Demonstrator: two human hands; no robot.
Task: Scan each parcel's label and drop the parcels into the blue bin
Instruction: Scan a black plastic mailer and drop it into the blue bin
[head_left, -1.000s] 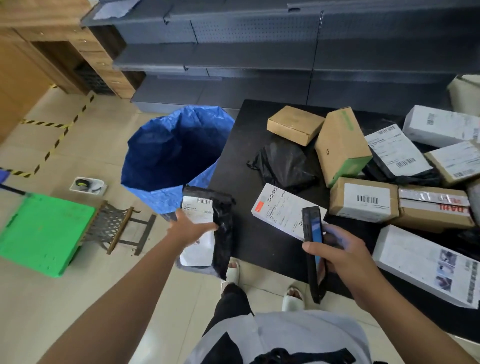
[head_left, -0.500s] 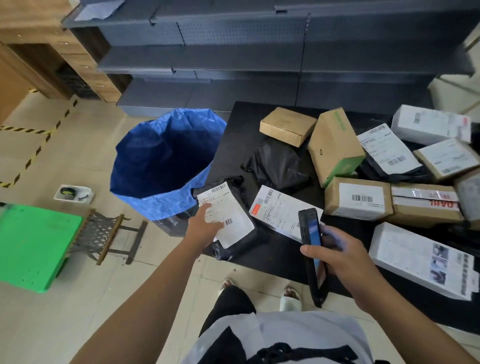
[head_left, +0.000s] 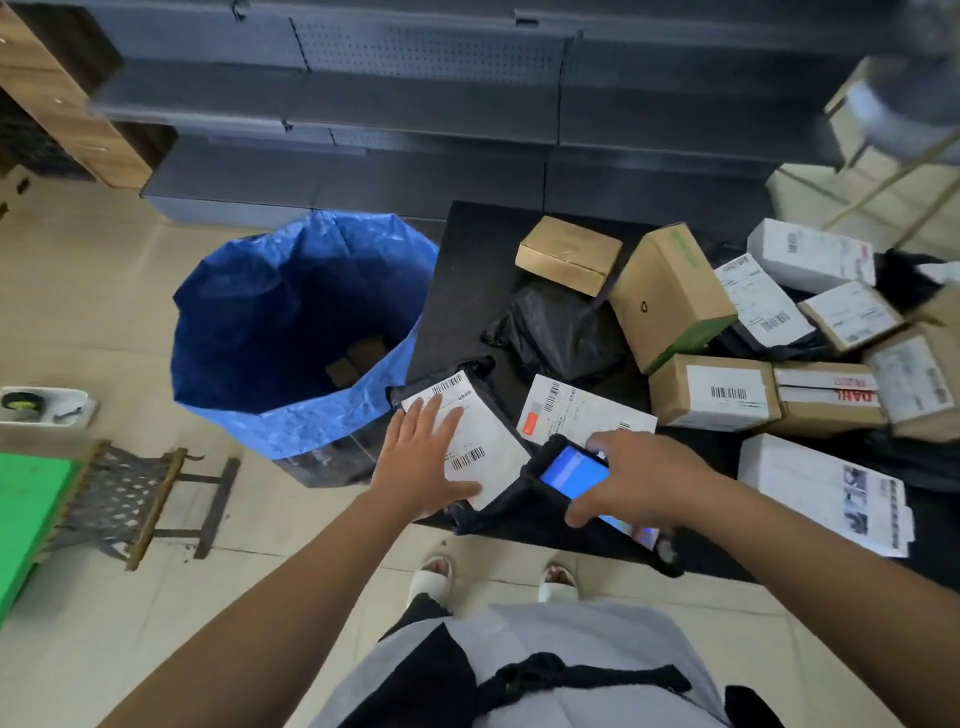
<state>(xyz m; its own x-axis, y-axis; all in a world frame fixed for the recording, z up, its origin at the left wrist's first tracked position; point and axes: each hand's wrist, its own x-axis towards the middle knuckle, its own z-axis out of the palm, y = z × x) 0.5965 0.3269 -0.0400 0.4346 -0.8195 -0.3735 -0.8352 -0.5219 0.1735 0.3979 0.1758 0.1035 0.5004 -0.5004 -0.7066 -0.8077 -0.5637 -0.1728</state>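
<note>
Lying at the far left of the floor is a green pallet (head_left: 23, 525), with a small woven stool (head_left: 130, 499) beside it and a white tray (head_left: 44, 410) just beyond. Next comes the blue bin (head_left: 291, 415), its mouth open and a couple of brown boxes dim at its bottom; it stands against the left edge of the black table (head_left: 467, 260). At the table's near left corner lies a black mailer parcel (head_left: 483, 410), label up. The left hand (head_left: 421, 462) rests flat on that label, fingers straight and spread, thumb out along the label's near edge. Just right of it, the right hand (head_left: 628, 473) grips a handheld scanner (head_left: 576, 475) from above, fingers curled over its far end and thumb at its near side, the blue screen facing up; the scanner hangs over the parcel's right edge. Behind the scanner lies a flat white-labelled parcel (head_left: 576, 410). Farther right a heap of cardboard boxes (head_left: 717, 389) and white parcels (head_left: 821, 488) fills the table, with a crumpled black bag (head_left: 561, 332) among them.
</note>
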